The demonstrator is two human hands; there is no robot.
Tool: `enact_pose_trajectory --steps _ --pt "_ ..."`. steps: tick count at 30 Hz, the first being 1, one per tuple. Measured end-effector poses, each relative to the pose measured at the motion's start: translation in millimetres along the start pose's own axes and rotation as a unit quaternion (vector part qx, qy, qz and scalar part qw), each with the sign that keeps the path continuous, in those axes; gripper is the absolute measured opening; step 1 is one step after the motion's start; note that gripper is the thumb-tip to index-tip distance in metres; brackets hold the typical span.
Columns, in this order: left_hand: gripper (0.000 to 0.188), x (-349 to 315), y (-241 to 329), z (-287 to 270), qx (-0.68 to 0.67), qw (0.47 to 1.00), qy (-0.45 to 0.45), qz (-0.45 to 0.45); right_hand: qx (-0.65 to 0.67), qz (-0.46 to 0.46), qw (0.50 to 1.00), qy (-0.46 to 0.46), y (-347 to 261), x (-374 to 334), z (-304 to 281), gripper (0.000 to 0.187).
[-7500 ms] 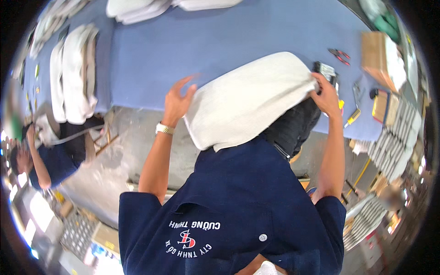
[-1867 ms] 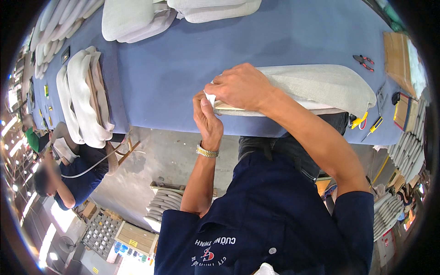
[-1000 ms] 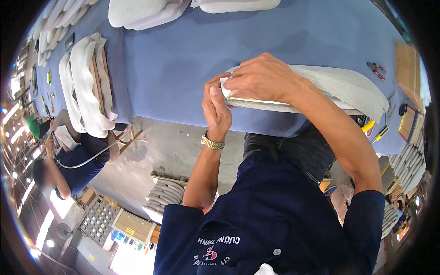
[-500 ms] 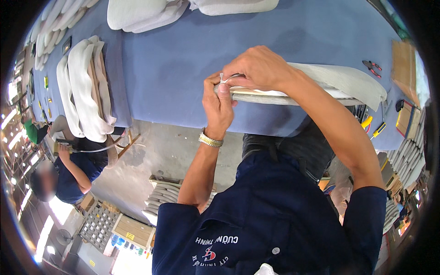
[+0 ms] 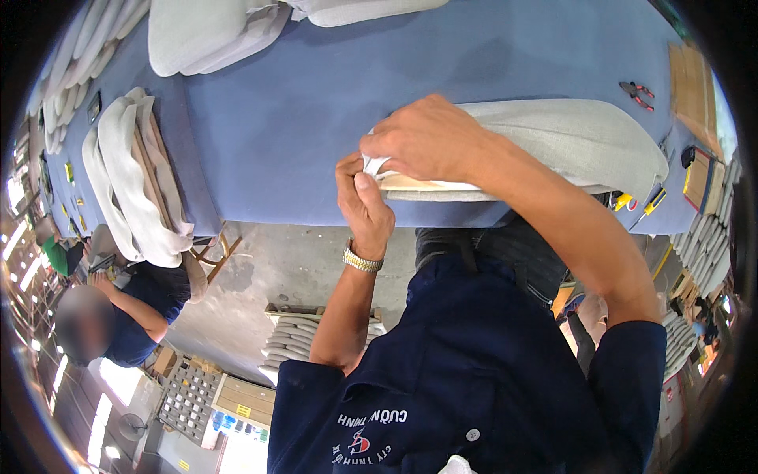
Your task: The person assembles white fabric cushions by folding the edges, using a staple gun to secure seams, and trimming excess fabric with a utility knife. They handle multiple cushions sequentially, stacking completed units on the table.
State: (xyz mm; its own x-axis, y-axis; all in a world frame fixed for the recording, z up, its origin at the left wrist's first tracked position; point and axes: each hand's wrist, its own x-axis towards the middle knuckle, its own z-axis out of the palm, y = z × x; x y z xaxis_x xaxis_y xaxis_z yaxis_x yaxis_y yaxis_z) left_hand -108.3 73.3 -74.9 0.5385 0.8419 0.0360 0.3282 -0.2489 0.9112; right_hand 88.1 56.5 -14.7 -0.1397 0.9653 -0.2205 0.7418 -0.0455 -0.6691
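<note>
A long, light grey fabric-covered cushion [image 5: 572, 130] lies along the near edge of the blue work table, with a pale wooden edge showing on its near side. My left hand [image 5: 363, 201] is closed on its left end, thumb on top near a white strip of fabric [image 5: 374, 166]. Bent over the same corner, my right hand [image 5: 430, 142] pinches the white fabric between its fingers. The right hand hides part of the cushion's left end, and its fingertips are partly covered.
Red-handled pliers [image 5: 636, 95] lie beyond the cushion on the right; a yellow cutter knife [image 5: 654, 203] is by its right end. Stacked grey cushions [image 5: 130, 178] stand at the left, others [image 5: 221, 39] at the far edge. A co-worker [image 5: 130, 316] is at the left.
The cushion's grey top now shows more broadly, and more white fabric shows between my hands. Both hands stay at the left end. The view has shifted slightly.
</note>
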Motion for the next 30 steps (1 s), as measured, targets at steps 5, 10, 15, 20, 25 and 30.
enact_pose_trajectory --steps 5,10,15,20,25,30 --pt "0.042 -8.5 0.7 2.5 -0.041 0.999 0.021 -0.028 -0.006 0.004 1.0 0.025 -1.9 -3.0 11.9 0.015" --pt "0.04 -17.8 -3.7 3.1 -0.056 0.996 0.04 -0.048 -0.005 0.004 0.997 0.077 -7.5 -8.7 27.1 0.016" --pt "0.047 -17.4 2.1 0.8 -0.063 0.996 0.017 -0.062 0.06 -0.009 0.996 0.068 -0.9 -15.9 28.3 0.029" --pt "0.055 -31.0 -1.5 -1.8 -0.189 0.975 -0.017 -0.118 0.145 -0.033 0.985 0.088 -18.1 -42.2 25.0 0.043" --pt "0.059 -39.4 -8.3 -11.7 -0.235 0.956 -0.081 -0.152 0.168 0.084 0.982 0.032 -63.4 -86.0 31.4 0.029" --pt "0.06 -28.6 -0.7 -14.4 -0.164 0.97 -0.098 -0.152 0.041 0.012 0.993 0.109 -78.8 -115.9 73.0 0.007"
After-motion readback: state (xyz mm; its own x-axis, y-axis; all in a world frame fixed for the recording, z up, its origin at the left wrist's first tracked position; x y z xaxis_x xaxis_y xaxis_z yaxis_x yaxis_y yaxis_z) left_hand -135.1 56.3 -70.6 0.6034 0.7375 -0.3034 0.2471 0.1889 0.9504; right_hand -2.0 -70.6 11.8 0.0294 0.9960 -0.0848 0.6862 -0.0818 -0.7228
